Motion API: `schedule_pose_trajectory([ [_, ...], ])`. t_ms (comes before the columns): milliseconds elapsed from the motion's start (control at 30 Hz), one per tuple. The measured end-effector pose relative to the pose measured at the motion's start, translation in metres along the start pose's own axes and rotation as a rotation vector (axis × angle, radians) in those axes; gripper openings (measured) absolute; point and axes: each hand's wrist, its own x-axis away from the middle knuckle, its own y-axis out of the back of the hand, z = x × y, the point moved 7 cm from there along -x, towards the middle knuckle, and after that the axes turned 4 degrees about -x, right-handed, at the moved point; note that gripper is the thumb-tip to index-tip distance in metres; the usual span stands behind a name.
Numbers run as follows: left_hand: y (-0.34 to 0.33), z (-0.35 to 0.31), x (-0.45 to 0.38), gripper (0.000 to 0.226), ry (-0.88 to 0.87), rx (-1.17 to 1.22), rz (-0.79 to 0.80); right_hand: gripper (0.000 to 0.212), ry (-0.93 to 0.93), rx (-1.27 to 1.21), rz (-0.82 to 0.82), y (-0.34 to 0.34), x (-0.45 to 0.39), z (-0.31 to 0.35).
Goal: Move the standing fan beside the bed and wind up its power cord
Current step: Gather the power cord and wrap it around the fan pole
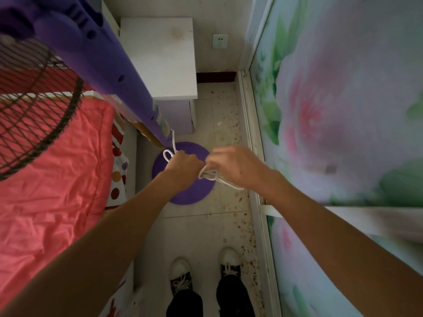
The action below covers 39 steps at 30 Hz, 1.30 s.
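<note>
Fan [128,88] btwn bed [50,170] & nightstand [160,58], stained tile floor [206,229].

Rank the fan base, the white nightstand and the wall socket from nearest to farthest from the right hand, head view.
1. Fan base: purple disc on the floor, under the right hand.
2. White nightstand: farther ahead, beside the bed.
3. Wall socket: on the far wall.

Fan column [128,83]: purple plastic, smooth, slight sheen. Fan base [183,193]: same purple, matt. Fan guard [34,115]: dark metal wire, dull, possibly tarnished; the near view is blurred. Power cord [209,175]: white, smooth sheath, looks like plastic. Bedcover [52,179]: coral cloth, creased, matt. Nightstand [160,58]: white painted board, smooth, stained on top. Floor [219,115]: pale tile, speckled with dirt. Wardrobe door [343,99]: glossy floral-printed panel.
</note>
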Motion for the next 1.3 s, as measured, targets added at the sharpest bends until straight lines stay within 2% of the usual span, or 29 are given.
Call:
schedule_pose_trajectory([
  [100, 0.004, 0.009, 0.006, 0.017, -0.078, 0.123, -0.139, 0.025, -0.109, -0.168, -0.138, 0.016, -0.017, -0.024],
  [167, 0.003, 0.022, 0.011, 0.014, -0.028, 0.253, -0.177, 0.027, -0.218, -0.274, -0.134, 0.004, -0.016, -0.04],
  [267, 0.007, 0.032, 0.02, 0.016, 0.064, 0.507, -0.27, 0.019, -0.403, -0.541, -0.089, -0.033, 0.002, -0.046],
  [333, 0.017, 0.037, 0.018, 0.012, 0.165, 0.581, -0.332, 0.029, -0.42, -0.404, -0.055, -0.058, 0.002, -0.025],
  [400, 0.019, 0.044, 0.012, 0.008, 0.311, 0.503, -0.263, 0.03, -0.365, -0.202, 0.04, -0.077, 0.001, 0.005],
  [467, 0.014, 0.038, 0.005, 0.01, 0.335, 0.297, -0.101, 0.023, -0.23, -0.068, 0.166, -0.079, 0.004, 0.027],
  [567, 0.001, 0.017, 0.004, 0.014, 0.18, 0.043, 0.05, 0.017, -0.03, 0.077, 0.239, -0.053, 0.006, 0.038],
  [667, -0.01, 0.002, 0.006, 0.019, -0.028, -0.079, 0.034, 0.011, 0.045, 0.085, 0.118, -0.005, -0.014, 0.02],
  [767, -0.006, 0.012, 0.009, 0.02, -0.083, 0.007, -0.085, 0.029, -0.076, -0.036, -0.001, 0.014, -0.027, -0.018],
  [833, 0.002, 0.023, 0.014, 0.018, 0.004, 0.237, -0.189, 0.033, -0.236, -0.094, 0.035, -0.009, -0.022, -0.039],
  [900, 0.009, 0.032, 0.014, 0.014, 0.157, 0.418, -0.227, 0.04, -0.311, 0.045, 0.125, -0.054, -0.005, -0.035],
  [967, 0.014, 0.038, 0.009, 0.009, 0.309, 0.391, -0.149, 0.048, -0.163, 0.177, 0.204, -0.086, 0.001, -0.003],
  [1067, 0.004, 0.029, 0.003, 0.01, 0.294, 0.177, 0.023, 0.036, -0.101, 0.114, 0.251, -0.087, 0.013, 0.014],
  [1167, -0.01, 0.012, -0.002, 0.015, 0.175, 0.049, 0.115, 0.019, 0.008, 0.148, 0.193, -0.046, 0.017, 0.013],
  [1233, -0.008, 0.002, -0.004, 0.008, 0.084, 0.041, 0.062, 0.012, 0.021, 0.036, 0.028, -0.01, 0.011, 0.006],
  [1300, 0.001, -0.004, -0.006, 0.01, -0.033, 0.059, -0.018, 0.013, -0.088, -0.116, -0.094, 0.011, -0.001, -0.013],
])
